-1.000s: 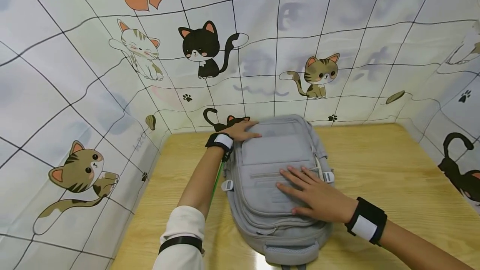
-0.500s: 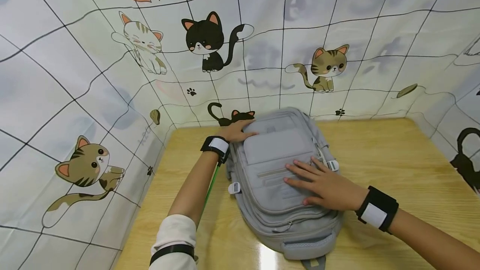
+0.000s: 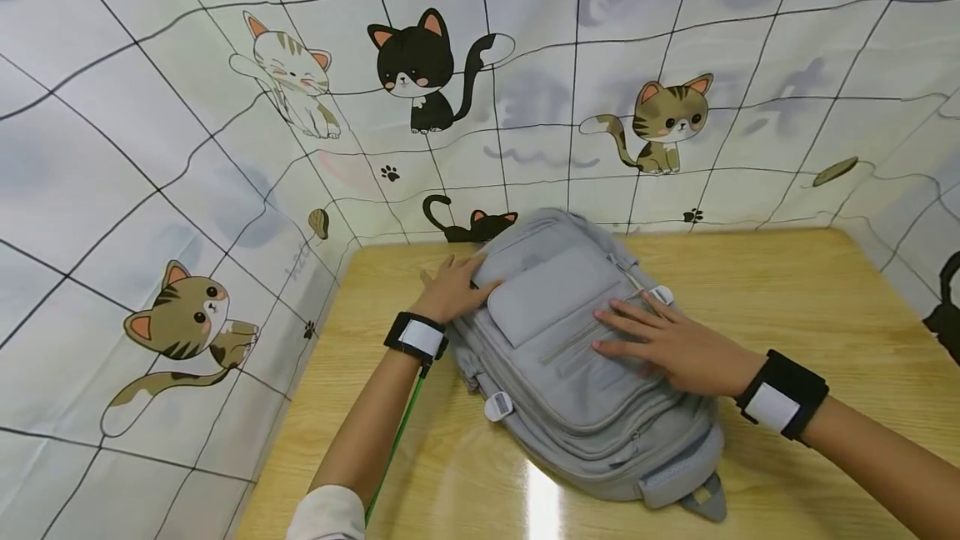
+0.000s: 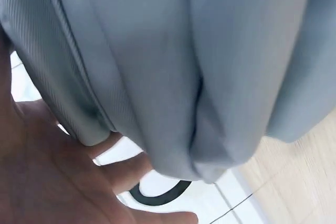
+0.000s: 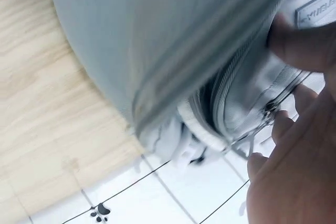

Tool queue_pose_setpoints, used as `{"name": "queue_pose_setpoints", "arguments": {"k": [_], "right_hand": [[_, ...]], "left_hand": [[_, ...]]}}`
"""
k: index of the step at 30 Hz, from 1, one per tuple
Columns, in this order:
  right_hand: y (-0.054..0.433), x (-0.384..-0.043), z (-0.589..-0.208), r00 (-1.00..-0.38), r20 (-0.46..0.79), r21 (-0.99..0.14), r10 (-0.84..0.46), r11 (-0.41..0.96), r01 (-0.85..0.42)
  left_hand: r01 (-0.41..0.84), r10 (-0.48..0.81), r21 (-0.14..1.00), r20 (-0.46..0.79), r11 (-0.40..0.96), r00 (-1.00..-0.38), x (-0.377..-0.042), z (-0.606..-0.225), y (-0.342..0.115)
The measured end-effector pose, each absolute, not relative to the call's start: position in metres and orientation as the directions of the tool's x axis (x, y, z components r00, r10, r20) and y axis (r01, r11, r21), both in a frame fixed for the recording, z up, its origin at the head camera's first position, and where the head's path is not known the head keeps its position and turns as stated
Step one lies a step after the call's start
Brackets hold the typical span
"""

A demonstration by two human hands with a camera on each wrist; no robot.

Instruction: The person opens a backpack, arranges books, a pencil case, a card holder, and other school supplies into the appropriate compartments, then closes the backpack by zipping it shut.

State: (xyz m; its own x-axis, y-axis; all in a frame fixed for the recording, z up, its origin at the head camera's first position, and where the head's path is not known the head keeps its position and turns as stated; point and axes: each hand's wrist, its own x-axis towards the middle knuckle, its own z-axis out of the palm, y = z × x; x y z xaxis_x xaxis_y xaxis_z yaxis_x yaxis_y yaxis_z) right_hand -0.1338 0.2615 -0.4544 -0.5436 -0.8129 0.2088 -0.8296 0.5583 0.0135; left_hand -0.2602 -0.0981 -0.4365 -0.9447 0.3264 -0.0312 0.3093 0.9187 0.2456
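A grey backpack (image 3: 558, 298) lies on the table with its front pocket side up, turned at a slant. Its grab handle (image 3: 682, 469) points toward the lower right. My left hand (image 3: 453, 290) touches the bag's upper left edge with fingers spread. The left wrist view shows those fingers extended beside the soft grey fabric (image 4: 147, 66). Across the front pocket, near the zippers, my right hand (image 3: 675, 348) rests with fairly straight fingers. In the right wrist view, a zipper pull (image 5: 270, 107) and a lettered patch (image 5: 317, 10) show close to the right fingers.
The wooden table (image 3: 795, 315) extends on both sides of the bag. A white sheet (image 3: 525, 132) printed with grid lines and cartoon cats stands behind and around it. White side buckles (image 3: 498, 407) stick out from the bag. A green cord (image 3: 393, 448) runs along the left forearm.
The backpack has rotated counterclockwise, its handle end swinging to the right. My left hand has moved down and slightly left with its edge; my right hand has shifted right and up, staying on the front.
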Motion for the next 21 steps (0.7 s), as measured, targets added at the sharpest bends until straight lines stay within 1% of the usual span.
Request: {"name": "queue_pose_setpoints", "arguments": {"k": [5,8,10,12,14,16,18,21], "right_hand": [[0.275,-0.137,-0.452,-0.572,0.205,0.030,-0.794,0.589,-0.807],[0.277,-0.134,-0.449,-0.593,0.199,0.016,-0.781,0.607,-0.794],[0.276,-0.129,-0.448,-0.640,0.208,-0.004,-0.740,0.654,-0.757],[0.275,-0.121,-0.448,-0.716,0.200,-0.051,-0.668,0.723,-0.689],[0.273,-0.111,-0.451,-0.794,0.175,-0.100,-0.582,0.792,-0.602],[0.273,-0.100,-0.456,-0.849,0.132,-0.142,-0.511,0.838,-0.527],[0.274,-0.092,-0.461,-0.879,0.083,-0.180,-0.470,0.860,-0.477],[0.279,-0.087,-0.467,-0.890,0.045,-0.207,-0.454,0.867,-0.453]], "left_hand": [[0.296,0.312,0.177,-0.067,0.939,-0.948,-0.248,-0.427,-0.095],[0.313,0.330,0.152,-0.105,0.937,-0.938,-0.258,-0.417,-0.090],[0.352,0.375,0.176,-0.120,0.919,-0.919,-0.273,-0.412,-0.085],[0.410,0.452,0.254,-0.133,0.876,-0.882,-0.294,-0.414,-0.079],[0.480,0.555,0.351,-0.151,0.804,-0.818,-0.316,-0.421,-0.073],[0.525,0.636,0.421,-0.184,0.740,-0.749,-0.336,-0.432,-0.070],[0.538,0.679,0.459,-0.226,0.707,-0.699,-0.350,-0.441,-0.070],[0.525,0.677,0.458,-0.282,0.718,-0.679,-0.361,-0.450,-0.070]]}}
